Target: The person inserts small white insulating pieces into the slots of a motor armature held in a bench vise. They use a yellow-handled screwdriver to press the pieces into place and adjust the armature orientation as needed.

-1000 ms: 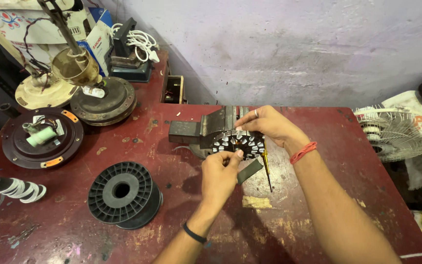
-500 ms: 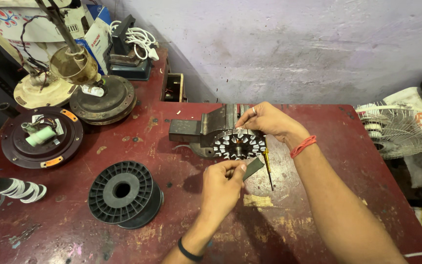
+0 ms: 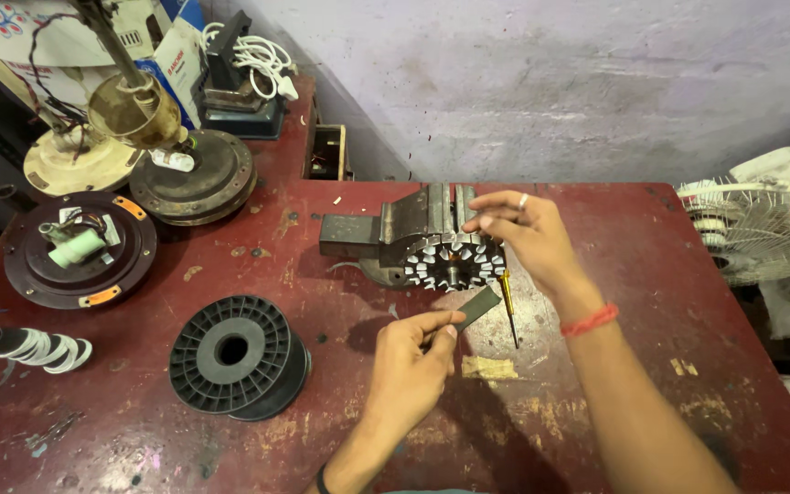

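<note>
The person leans over the red desk [image 3: 651, 302], where a slotted round stator core [image 3: 454, 261] sits clamped in a small grey bench vise [image 3: 386, 233] near the middle. The left hand [image 3: 413, 366] has drawn back from the core toward the near edge and now pinches a thin dark strip [image 3: 477, 306] between thumb and fingers, closed firmly on it, with the strip's far end angled up toward the core but no longer among its teeth. The right hand [image 3: 528, 233] stays on the core's upper right rim, fingertips pressed together on the slots as if steadying it; I cannot tell whether it pinches anything fine. So the strip is out of the slot and free in the hand, while the core has kept its place in the vise. A slim screwdriver [image 3: 508, 306] lies on the desk just right of the strip. To the left rests an empty black spool [image 3: 235, 352], and farther left a round motor housing [image 3: 75, 252].
</note>
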